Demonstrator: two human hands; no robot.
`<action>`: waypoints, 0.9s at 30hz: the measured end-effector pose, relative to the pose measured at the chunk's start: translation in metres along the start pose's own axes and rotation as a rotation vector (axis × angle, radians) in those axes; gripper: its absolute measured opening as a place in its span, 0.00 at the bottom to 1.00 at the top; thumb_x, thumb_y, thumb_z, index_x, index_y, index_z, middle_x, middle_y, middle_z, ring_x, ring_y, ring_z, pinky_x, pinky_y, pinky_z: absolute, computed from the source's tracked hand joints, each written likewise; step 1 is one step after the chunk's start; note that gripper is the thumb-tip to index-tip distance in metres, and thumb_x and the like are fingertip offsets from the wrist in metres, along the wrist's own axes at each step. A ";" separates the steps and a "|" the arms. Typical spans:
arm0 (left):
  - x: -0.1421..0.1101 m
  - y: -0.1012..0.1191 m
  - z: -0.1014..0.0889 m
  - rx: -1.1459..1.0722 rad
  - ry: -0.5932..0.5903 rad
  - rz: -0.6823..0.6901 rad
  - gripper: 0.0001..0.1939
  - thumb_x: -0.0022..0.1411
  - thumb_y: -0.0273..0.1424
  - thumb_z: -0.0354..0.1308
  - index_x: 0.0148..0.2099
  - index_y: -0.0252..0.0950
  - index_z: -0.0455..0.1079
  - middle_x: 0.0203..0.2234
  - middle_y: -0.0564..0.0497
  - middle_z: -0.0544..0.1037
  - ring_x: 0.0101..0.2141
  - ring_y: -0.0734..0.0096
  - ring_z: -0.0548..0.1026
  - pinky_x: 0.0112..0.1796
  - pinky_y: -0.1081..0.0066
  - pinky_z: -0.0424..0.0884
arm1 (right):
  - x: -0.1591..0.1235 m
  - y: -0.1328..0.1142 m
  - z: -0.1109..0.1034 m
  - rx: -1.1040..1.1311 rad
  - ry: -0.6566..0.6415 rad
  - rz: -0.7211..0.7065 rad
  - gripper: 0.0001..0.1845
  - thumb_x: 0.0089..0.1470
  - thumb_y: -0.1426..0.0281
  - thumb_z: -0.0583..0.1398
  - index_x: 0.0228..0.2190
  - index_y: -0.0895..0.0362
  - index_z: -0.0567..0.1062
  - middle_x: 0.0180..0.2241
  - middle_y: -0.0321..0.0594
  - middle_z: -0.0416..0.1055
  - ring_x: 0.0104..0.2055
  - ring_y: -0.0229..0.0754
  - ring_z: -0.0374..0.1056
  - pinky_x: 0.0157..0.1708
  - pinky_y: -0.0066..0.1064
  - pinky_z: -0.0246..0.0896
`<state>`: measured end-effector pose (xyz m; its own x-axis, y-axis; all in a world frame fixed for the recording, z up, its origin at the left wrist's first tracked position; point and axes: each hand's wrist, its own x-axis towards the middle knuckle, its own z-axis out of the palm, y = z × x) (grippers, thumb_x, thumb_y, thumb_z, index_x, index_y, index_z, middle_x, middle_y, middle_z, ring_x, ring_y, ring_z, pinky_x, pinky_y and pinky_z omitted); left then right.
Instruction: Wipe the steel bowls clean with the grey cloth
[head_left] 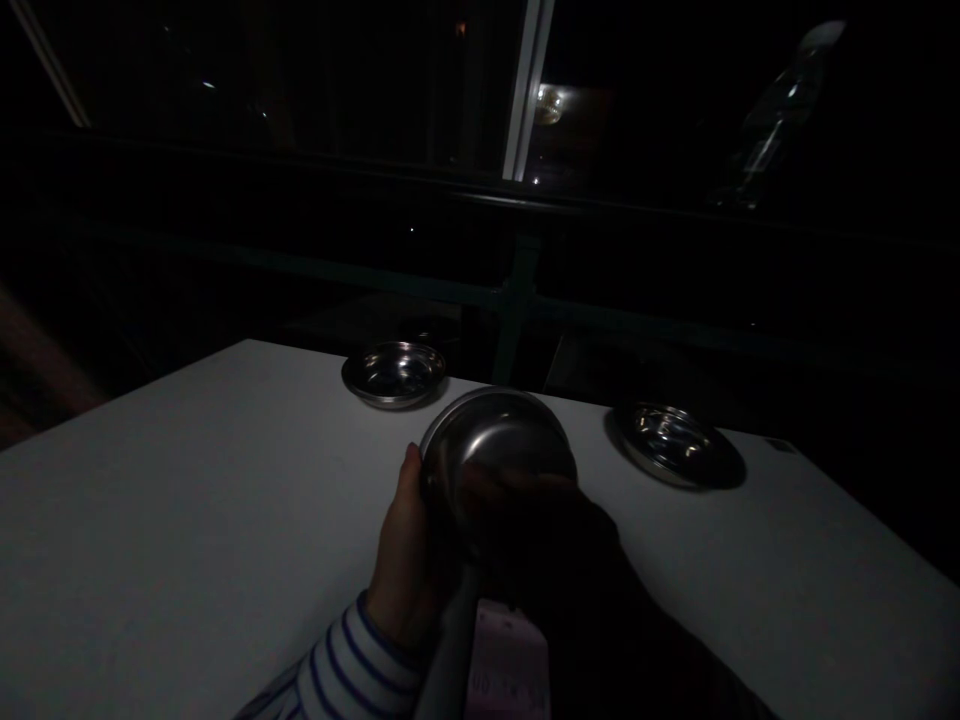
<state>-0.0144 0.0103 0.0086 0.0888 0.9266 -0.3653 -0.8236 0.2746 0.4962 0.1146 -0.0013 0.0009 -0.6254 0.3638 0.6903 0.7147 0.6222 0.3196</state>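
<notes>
My left hand (pixel 405 560), in a striped sleeve, grips the left rim of a steel bowl (pixel 491 440), thumb on its edge. The bowl is held tilted above the white table (pixel 187 520), its hollow facing me. A dark mass (pixel 570 570) covers the bowl's lower right part. It looks like my right hand or arm, perhaps with a dark cloth. Its fingers cannot be made out in the gloom. A pale pinkish object (pixel 506 665) lies just below the bowl, between my arms.
Two more steel dishes stand on the table's far side, one at the left (pixel 394 373) and one at the right (pixel 675 440). Beyond the table edge are a dark railing (pixel 517 290) and window frame (pixel 529 90). The scene is very dim.
</notes>
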 end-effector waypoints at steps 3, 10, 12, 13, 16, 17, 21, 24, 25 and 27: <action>-0.002 -0.003 0.003 0.018 0.031 -0.020 0.22 0.61 0.43 0.48 0.42 0.30 0.73 0.29 0.44 0.79 0.35 0.60 0.77 0.39 0.64 0.72 | 0.005 -0.002 -0.011 -0.038 0.001 0.036 0.19 0.58 0.75 0.49 0.50 0.58 0.67 0.45 0.41 0.73 0.47 0.42 0.65 0.43 0.35 0.61; -0.001 -0.004 0.002 0.061 0.017 0.003 0.21 0.61 0.42 0.49 0.44 0.31 0.73 0.32 0.44 0.80 0.36 0.61 0.77 0.40 0.66 0.72 | 0.008 0.004 -0.017 -0.054 0.017 0.084 0.16 0.57 0.72 0.51 0.46 0.58 0.71 0.43 0.39 0.74 0.43 0.44 0.67 0.38 0.36 0.64; 0.001 -0.006 -0.002 0.080 0.038 0.012 0.21 0.60 0.42 0.51 0.43 0.30 0.72 0.32 0.44 0.80 0.35 0.60 0.77 0.39 0.65 0.72 | 0.010 0.012 -0.017 -0.035 0.067 0.039 0.15 0.57 0.71 0.52 0.44 0.61 0.72 0.43 0.42 0.74 0.44 0.44 0.66 0.38 0.35 0.64; 0.002 -0.007 -0.003 0.089 0.049 0.012 0.21 0.59 0.42 0.51 0.43 0.30 0.72 0.31 0.44 0.80 0.35 0.60 0.78 0.39 0.65 0.72 | 0.010 0.014 -0.018 -0.035 0.072 0.034 0.15 0.56 0.72 0.52 0.44 0.61 0.72 0.42 0.43 0.74 0.44 0.44 0.66 0.38 0.34 0.63; 0.003 -0.006 -0.004 0.108 0.068 0.003 0.20 0.59 0.42 0.51 0.43 0.31 0.72 0.30 0.45 0.80 0.33 0.61 0.78 0.38 0.65 0.73 | 0.010 0.010 -0.020 -0.060 0.028 0.070 0.17 0.55 0.74 0.52 0.47 0.60 0.70 0.42 0.45 0.73 0.45 0.44 0.65 0.40 0.35 0.62; 0.003 -0.006 -0.003 0.113 0.072 0.008 0.20 0.59 0.42 0.51 0.43 0.31 0.73 0.30 0.45 0.80 0.33 0.61 0.78 0.38 0.65 0.73 | 0.009 0.009 -0.021 -0.064 0.013 0.081 0.18 0.55 0.74 0.51 0.47 0.59 0.70 0.41 0.44 0.73 0.44 0.44 0.65 0.41 0.35 0.62; 0.003 -0.004 0.000 0.117 0.066 0.039 0.19 0.60 0.42 0.50 0.42 0.32 0.73 0.29 0.46 0.80 0.32 0.63 0.78 0.36 0.67 0.74 | 0.008 0.011 -0.021 -0.035 0.046 0.056 0.16 0.57 0.74 0.50 0.44 0.59 0.71 0.43 0.41 0.73 0.45 0.44 0.64 0.39 0.36 0.62; 0.002 -0.005 -0.001 0.107 0.055 0.006 0.18 0.60 0.41 0.50 0.40 0.32 0.73 0.28 0.46 0.80 0.32 0.63 0.78 0.36 0.66 0.74 | 0.008 0.010 -0.023 -0.048 0.014 0.085 0.16 0.57 0.72 0.51 0.45 0.59 0.71 0.44 0.42 0.73 0.44 0.45 0.65 0.39 0.36 0.61; 0.002 -0.005 -0.002 0.104 0.058 -0.003 0.18 0.60 0.41 0.51 0.40 0.32 0.73 0.27 0.46 0.80 0.32 0.63 0.78 0.36 0.66 0.74 | 0.008 0.009 -0.025 -0.061 -0.006 0.106 0.17 0.57 0.72 0.51 0.46 0.58 0.70 0.43 0.43 0.73 0.43 0.45 0.65 0.40 0.37 0.61; 0.002 -0.005 -0.003 0.105 0.053 -0.007 0.18 0.60 0.41 0.51 0.40 0.32 0.73 0.28 0.46 0.80 0.32 0.63 0.78 0.36 0.66 0.74 | 0.009 0.007 -0.026 -0.070 -0.031 0.115 0.18 0.56 0.71 0.52 0.48 0.58 0.70 0.42 0.42 0.73 0.43 0.44 0.65 0.41 0.36 0.60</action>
<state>-0.0123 0.0096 0.0028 0.0627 0.9106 -0.4086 -0.7597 0.3091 0.5722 0.1222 -0.0121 0.0259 -0.5471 0.4519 0.7046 0.8014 0.5258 0.2851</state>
